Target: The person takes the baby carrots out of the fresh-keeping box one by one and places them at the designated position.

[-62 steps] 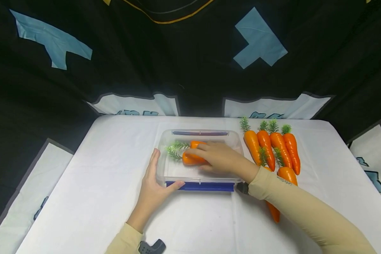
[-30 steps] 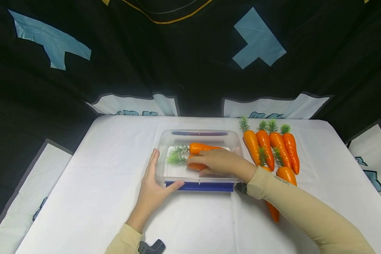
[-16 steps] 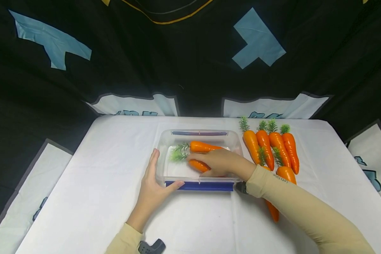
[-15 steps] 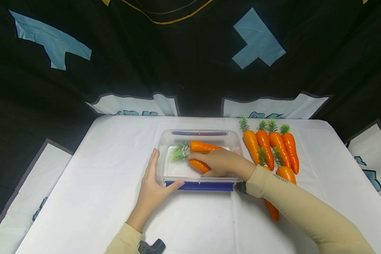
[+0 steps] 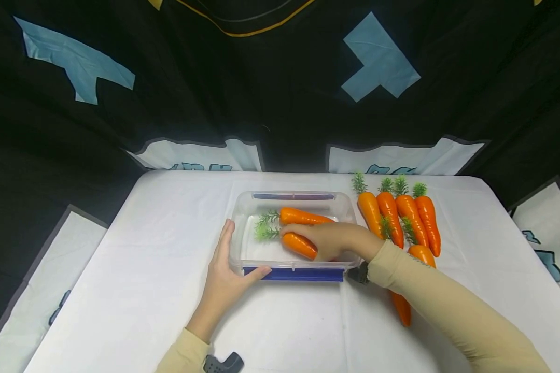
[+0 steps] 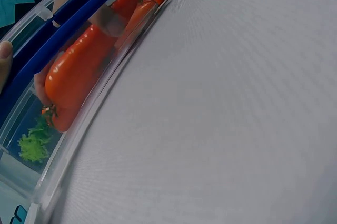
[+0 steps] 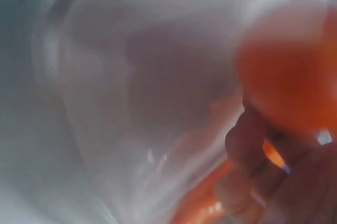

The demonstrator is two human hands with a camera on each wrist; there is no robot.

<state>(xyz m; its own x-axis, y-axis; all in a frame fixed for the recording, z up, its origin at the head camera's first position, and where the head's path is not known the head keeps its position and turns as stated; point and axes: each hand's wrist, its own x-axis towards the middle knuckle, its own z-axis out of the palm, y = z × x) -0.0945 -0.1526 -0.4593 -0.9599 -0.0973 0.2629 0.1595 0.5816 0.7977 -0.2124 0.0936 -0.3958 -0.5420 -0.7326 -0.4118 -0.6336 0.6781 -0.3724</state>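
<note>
A clear plastic food box [image 5: 256, 254] with blue clips stands on the white table in the head view. Inside it, one carrot [image 5: 303, 216] with a green top lies along the back. The front carrot [image 5: 298, 245] lies tilted near the front wall; its right end is hidden. My right hand [image 5: 329, 239] reaches into the box and grips this front carrot, fingers curled about it in the right wrist view. My left hand [image 5: 226, 274] rests against the box's left side with straight fingers, its thumb at the front blue clip [image 5: 294, 274].
Several carrots [image 5: 410, 217] with green tops lie right of the box, partly under my right forearm. One carrot tip [image 5: 401, 308] shows below the sleeve. A black curtain [image 5: 280, 103] hangs behind the table.
My right hand has moved slightly right and forward in the box, and the front carrot has shifted right and turned to a slant. My left hand has stayed put.
</note>
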